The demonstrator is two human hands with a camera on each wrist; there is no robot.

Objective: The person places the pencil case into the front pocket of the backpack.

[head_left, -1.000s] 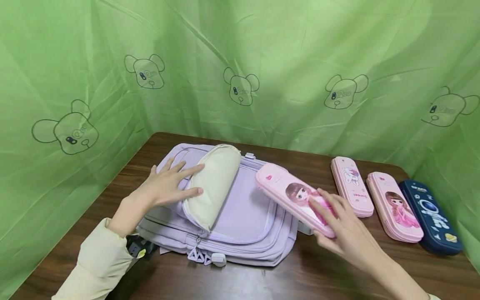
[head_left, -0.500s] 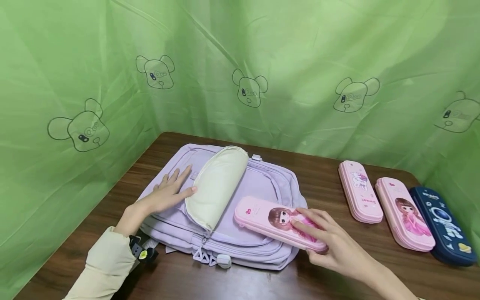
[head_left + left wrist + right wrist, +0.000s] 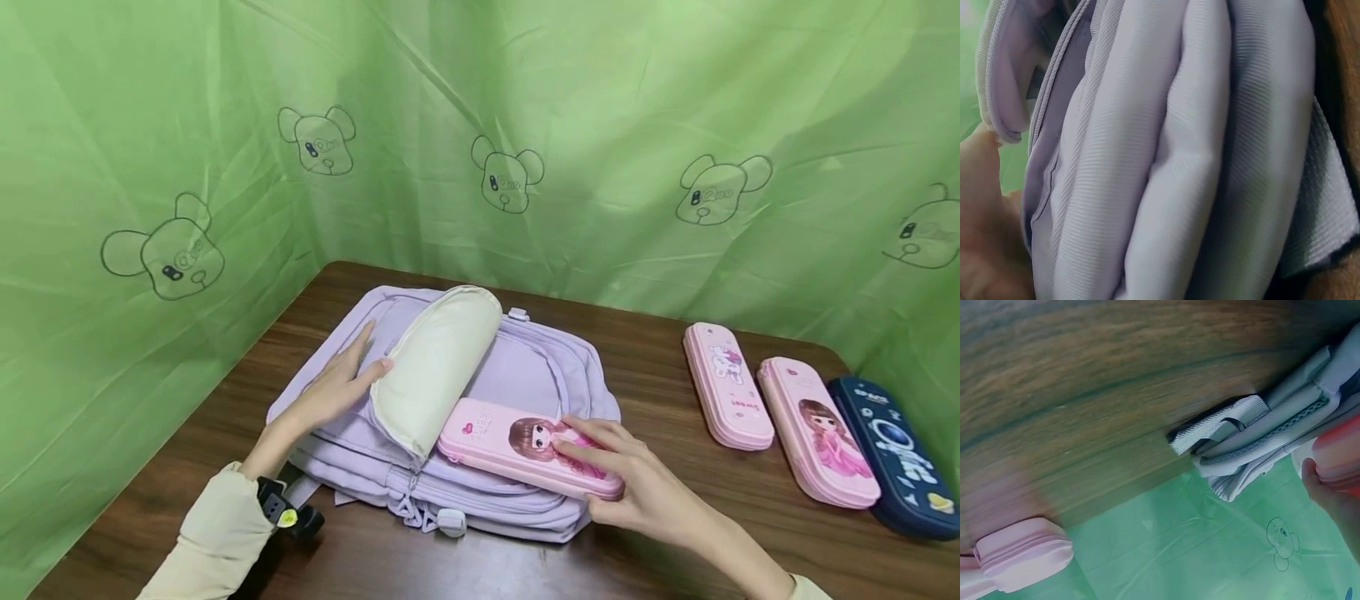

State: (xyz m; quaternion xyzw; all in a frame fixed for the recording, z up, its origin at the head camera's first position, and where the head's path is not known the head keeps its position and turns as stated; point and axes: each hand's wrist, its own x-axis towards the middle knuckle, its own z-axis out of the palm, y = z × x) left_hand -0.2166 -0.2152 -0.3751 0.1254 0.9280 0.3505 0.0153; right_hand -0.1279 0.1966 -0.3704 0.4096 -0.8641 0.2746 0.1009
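A lavender backpack [image 3: 517,375] lies flat on the table, its front pocket flap [image 3: 442,367] folded back to show the cream lining. My right hand [image 3: 630,475] grips the right end of a pink pencil case [image 3: 525,450] with a doll picture; the case lies over the backpack's front, its left end at the flap's edge. The left hand [image 3: 333,392] is on the backpack's left part, fingers extended, thumb touching the flap's edge. In the left wrist view the backpack's layered side [image 3: 1147,162] fills most of the frame, with part of the left hand [image 3: 988,219] at the edge.
To the right on the wooden table [image 3: 645,383] lie a pink pencil case with a bunny [image 3: 727,383], another pink doll pencil case [image 3: 817,433] and a navy space pencil case [image 3: 896,458]. Green curtain [image 3: 600,167] encloses the back and sides. A dark wrist strap [image 3: 288,510] circles the left wrist.
The right hand has carried the pink pencil case left and down onto the backpack, up to the flap. The left hand has drawn back slightly from the flap; the view has shifted a little.
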